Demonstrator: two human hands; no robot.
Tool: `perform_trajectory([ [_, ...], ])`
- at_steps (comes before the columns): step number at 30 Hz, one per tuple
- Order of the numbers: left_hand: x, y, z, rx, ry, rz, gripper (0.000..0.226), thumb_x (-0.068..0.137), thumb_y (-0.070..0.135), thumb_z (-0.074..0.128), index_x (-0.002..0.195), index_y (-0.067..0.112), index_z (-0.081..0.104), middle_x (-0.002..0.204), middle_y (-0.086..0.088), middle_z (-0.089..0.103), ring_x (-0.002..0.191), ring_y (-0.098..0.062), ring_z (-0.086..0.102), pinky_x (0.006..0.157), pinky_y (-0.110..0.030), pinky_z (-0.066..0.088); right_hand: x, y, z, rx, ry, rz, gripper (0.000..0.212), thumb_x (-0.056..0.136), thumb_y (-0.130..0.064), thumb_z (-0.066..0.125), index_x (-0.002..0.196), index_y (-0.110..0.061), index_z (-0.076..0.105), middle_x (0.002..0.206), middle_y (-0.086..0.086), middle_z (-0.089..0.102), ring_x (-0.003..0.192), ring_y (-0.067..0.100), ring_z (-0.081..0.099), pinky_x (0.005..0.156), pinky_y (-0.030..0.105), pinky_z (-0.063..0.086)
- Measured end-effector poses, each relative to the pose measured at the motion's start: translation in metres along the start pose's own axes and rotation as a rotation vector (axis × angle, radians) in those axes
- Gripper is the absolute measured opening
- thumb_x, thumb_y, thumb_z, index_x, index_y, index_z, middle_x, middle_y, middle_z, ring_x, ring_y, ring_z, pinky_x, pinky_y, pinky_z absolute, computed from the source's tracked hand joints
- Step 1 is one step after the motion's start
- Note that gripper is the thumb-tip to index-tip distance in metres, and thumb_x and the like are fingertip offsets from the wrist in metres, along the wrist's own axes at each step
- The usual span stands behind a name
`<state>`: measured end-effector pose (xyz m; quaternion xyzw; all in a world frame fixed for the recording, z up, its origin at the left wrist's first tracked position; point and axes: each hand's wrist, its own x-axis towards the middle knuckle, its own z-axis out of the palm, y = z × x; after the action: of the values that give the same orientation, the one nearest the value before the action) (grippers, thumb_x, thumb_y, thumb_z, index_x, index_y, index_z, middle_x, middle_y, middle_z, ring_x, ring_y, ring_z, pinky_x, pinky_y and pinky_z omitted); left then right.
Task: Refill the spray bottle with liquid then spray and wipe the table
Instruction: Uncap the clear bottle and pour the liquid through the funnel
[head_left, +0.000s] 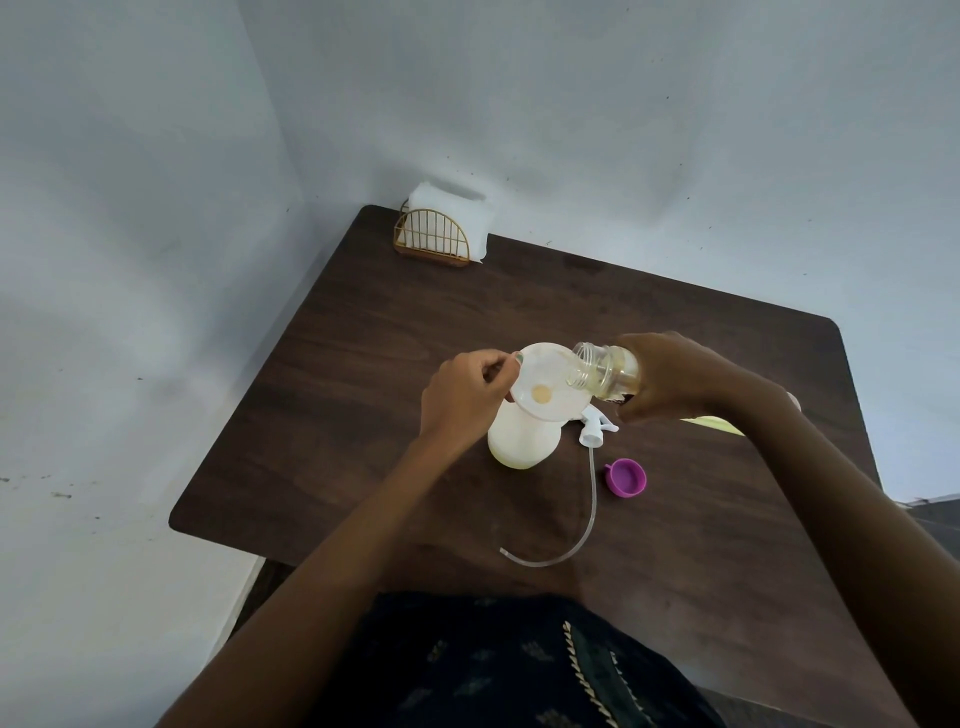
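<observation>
A white spray bottle body (522, 441) stands on the dark wooden table (363, 415) with a white funnel (545, 387) set in its neck. My left hand (462, 397) pinches the funnel's left rim. My right hand (670, 376) grips a clear refill bottle (605, 371) tipped on its side, its open mouth over the funnel. Yellowish liquid sits in that bottle and in the funnel's throat. The white spray head (597, 423) lies on the table right of the bottle, its clear tube (587, 514) curling toward me.
A purple cap (627, 478) lies open on the table right of the tube. A gold wire holder with white napkins (441, 228) stands at the far left corner by the wall. A yellow-green cloth (719, 423) shows partly behind my right forearm.
</observation>
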<state>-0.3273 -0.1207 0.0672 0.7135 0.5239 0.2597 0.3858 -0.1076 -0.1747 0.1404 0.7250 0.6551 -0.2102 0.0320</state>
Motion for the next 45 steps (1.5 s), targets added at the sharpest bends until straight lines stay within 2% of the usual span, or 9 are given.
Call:
perform_trajectory([
  [2,-0.0003,0.0002,0.0,0.001,0.002,0.001,0.028,0.093,0.047,0.048,0.084,0.032,0.07,0.058,0.025,0.062,0.063,0.0,0.062,0.058,-0.026,0.043,-0.0002,-0.0003,0.0004,0.0,0.001,0.003,0.033,0.055,-0.027,0.073,0.08,-0.026,0.051,0.074,-0.008,0.06,0.069,0.014,0.056,0.059,0.031,0.045],
  [10,-0.0005,-0.001,0.0006,0.005,0.003,-0.004,0.028,0.093,0.048,0.048,0.084,0.033,0.07,0.057,0.029,0.06,0.063,0.0,0.061,0.061,-0.029,0.048,-0.0017,-0.0011,0.0,0.004,-0.005,0.003,0.033,0.055,-0.026,0.074,0.08,-0.027,0.051,0.074,-0.009,0.061,0.069,0.015,0.057,0.059,0.031,0.045],
  [14,-0.0006,-0.0013,0.001,0.002,-0.004,-0.004,0.028,0.093,0.047,0.048,0.087,0.032,0.07,0.058,0.026,0.061,0.065,-0.001,0.062,0.066,-0.035,0.053,-0.0026,-0.0027,-0.0015,0.008,-0.012,-0.004,0.034,0.056,-0.025,0.074,0.072,-0.032,0.044,0.072,-0.011,0.057,0.065,0.009,0.053,0.054,0.026,0.036],
  [19,-0.0005,-0.0016,0.0011,0.0,0.0,0.0,0.028,0.092,0.047,0.048,0.086,0.031,0.07,0.057,0.028,0.06,0.065,-0.001,0.062,0.067,-0.038,0.056,-0.0038,-0.0038,-0.0029,0.009,-0.013,-0.004,0.033,0.056,-0.026,0.074,0.075,-0.03,0.047,0.072,-0.011,0.058,0.068,0.012,0.054,0.056,0.027,0.037],
  [24,-0.0001,0.0001,0.002,-0.006,0.001,0.001,0.029,0.093,0.047,0.048,0.087,0.029,0.071,0.058,0.025,0.06,0.065,-0.003,0.062,0.069,-0.041,0.057,-0.0047,-0.0045,-0.0056,0.013,-0.019,-0.009,0.035,0.058,-0.025,0.075,0.07,-0.033,0.043,0.072,-0.012,0.057,0.065,0.006,0.051,0.053,0.025,0.033],
  [33,0.0,-0.0001,0.0017,-0.002,-0.003,-0.005,0.027,0.093,0.047,0.048,0.086,0.033,0.07,0.059,0.026,0.061,0.066,-0.002,0.062,0.067,-0.035,0.054,-0.0034,-0.003,-0.0035,-0.004,-0.016,-0.007,0.034,0.058,-0.025,0.074,0.079,-0.03,0.047,0.075,-0.011,0.057,0.071,0.015,0.054,0.057,0.027,0.037],
  [45,-0.0008,-0.0008,0.001,-0.011,0.0,-0.001,0.028,0.093,0.046,0.048,0.087,0.031,0.07,0.06,0.023,0.062,0.064,-0.001,0.062,0.065,-0.034,0.053,-0.0016,-0.0013,0.0002,-0.011,-0.014,0.0,0.033,0.057,-0.027,0.074,0.079,-0.028,0.05,0.075,-0.009,0.059,0.07,0.015,0.055,0.057,0.029,0.04],
])
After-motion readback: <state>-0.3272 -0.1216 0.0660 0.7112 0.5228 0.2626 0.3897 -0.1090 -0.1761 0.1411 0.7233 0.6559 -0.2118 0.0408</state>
